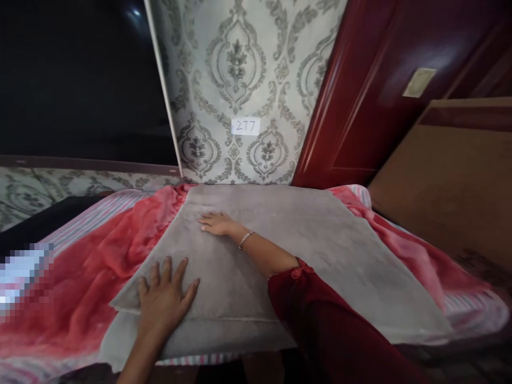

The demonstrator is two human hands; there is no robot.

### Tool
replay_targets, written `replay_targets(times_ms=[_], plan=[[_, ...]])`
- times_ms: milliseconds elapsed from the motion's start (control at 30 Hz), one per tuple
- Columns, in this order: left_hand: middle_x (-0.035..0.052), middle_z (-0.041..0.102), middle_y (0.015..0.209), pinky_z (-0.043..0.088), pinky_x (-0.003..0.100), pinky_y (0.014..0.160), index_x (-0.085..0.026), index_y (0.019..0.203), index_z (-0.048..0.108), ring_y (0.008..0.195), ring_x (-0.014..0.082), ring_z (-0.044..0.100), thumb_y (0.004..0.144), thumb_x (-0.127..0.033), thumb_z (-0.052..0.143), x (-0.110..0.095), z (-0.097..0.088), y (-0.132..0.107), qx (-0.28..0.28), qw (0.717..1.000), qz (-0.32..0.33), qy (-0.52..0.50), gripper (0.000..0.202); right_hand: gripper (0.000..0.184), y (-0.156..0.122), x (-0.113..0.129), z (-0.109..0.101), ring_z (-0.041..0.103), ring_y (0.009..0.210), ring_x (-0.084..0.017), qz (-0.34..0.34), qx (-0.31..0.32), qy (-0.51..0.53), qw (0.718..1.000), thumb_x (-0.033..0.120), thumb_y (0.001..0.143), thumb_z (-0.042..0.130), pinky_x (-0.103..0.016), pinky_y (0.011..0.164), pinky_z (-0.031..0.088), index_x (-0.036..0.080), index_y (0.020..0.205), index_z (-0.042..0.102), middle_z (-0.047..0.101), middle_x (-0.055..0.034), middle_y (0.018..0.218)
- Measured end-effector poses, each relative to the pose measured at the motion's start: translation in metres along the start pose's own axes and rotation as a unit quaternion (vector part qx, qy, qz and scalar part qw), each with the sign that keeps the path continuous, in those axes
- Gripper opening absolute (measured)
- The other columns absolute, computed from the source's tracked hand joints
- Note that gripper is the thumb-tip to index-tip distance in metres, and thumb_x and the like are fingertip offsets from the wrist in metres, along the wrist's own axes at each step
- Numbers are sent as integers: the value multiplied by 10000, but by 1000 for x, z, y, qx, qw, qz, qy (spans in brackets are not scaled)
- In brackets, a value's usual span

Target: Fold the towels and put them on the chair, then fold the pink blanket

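Dim, soft indoor light; edges warped; pixelated patch at left.

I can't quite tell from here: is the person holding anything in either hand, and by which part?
Nothing is gripped. The left hand and the right hand both lie flat, palm down, on top of the grey cloth.

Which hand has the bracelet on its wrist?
The right hand, farther up the grey cloth; the left hand near the front edge has a bare wrist.

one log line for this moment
left hand: flat on grey cloth | right hand: flat on grey cloth, farther back | grey cloth: over red blanket
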State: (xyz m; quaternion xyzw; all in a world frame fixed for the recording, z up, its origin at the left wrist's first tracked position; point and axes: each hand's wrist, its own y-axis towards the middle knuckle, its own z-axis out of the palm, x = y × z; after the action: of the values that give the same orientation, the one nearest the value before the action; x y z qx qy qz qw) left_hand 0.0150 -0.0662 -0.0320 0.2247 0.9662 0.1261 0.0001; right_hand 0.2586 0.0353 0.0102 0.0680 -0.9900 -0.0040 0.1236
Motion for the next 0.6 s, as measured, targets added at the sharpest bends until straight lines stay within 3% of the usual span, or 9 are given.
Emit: replay_targets(times_ms=[67, 167, 300, 367, 467, 600], plan=[[176, 380, 1619, 242, 643, 1161, -235, 1523, 483, 1498, 440, 291, 959, -510, 438, -2, -3, 0, 13, 1000, -10, -2, 630, 575, -25, -16, -9, 413, 1415, -348, 31, -20, -9, 999, 535, 986, 595, -611, 1177, 291, 208, 1454, 529, 441, -115, 1559], [175, 341, 1640, 214, 640, 1172, -231, 1549, 440, 1508, 439, 267, 965, -509, 422, -1, -8, 2, 31, 999, -16, -7, 647, 500, -71, -45, -20, 336, 1478, -307, 85, -48, -21, 995, 472, 1052, 465, -576, 1202, 257, 275, 1512, 472, 394, -101, 1604], [195, 325, 1642, 250, 654, 1156, -194, 1550, 436, 1505, 457, 268, 973, -527, 367, -2, -18, 7, 68, 998, -14, 2, 670, 561, -151, -93, -28, 222, 1533, -316, 168, -76, -33, 982, 416, 1069, 361, -575, 1207, 235, 231, 1599, 345, 256, -129, 1667], [215, 357, 1621, 260, 679, 1146, -159, 1512, 489, 1497, 454, 292, 972, -526, 350, -13, -24, 12, 78, 997, 13, -8, 667, 576, -194, -115, -29, 194, 1541, -328, 203, -81, -39, 975, 419, 1063, 360, -594, 1206, 217, 228, 1605, 337, 223, -131, 1675], [201, 384, 1611, 253, 667, 1170, -156, 1488, 508, 1506, 387, 315, 978, -472, 344, -55, -36, 23, 82, 985, 136, -61, 622, 577, -246, -140, -29, 158, 1551, -313, 240, -81, -54, 966, 433, 1064, 341, -580, 1212, 203, 256, 1613, 321, 192, -107, 1686], [166, 301, 1658, 232, 552, 1230, -155, 1557, 388, 1540, 299, 274, 973, -413, 399, -146, -52, 47, 142, 929, 321, -114, 639, 580, -285, -155, -29, 175, 1549, -300, 262, -69, -57, 961, 462, 1074, 314, -559, 1209, 219, 280, 1624, 289, 192, -91, 1689]])
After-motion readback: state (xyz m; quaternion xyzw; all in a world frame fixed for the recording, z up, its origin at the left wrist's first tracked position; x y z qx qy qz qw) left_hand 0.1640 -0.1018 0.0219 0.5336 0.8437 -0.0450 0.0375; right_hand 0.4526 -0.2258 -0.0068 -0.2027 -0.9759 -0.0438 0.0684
